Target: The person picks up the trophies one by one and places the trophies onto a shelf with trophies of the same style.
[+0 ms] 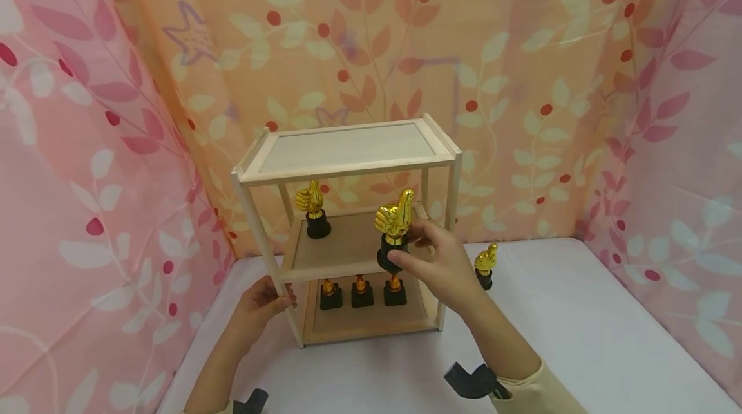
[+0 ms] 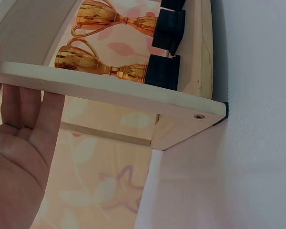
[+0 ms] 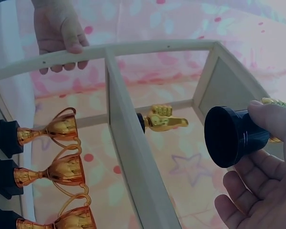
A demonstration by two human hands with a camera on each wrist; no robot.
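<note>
A gold thumbs-up trophy on a black base is in my right hand, which grips it by the base in front of the middle shelf. In the right wrist view the round underside of that black base faces the camera, clear of the boards. My left hand holds the front left post of a pale wooden rack, low down between the middle and bottom shelves. Another thumbs-up trophy stands at the left of the middle shelf. Three gold cup trophies with black bases line the bottom shelf.
One more thumbs-up trophy stands on the white tabletop, right of the rack. The rack's top board spans above my right hand. Patterned curtains enclose the back and both sides.
</note>
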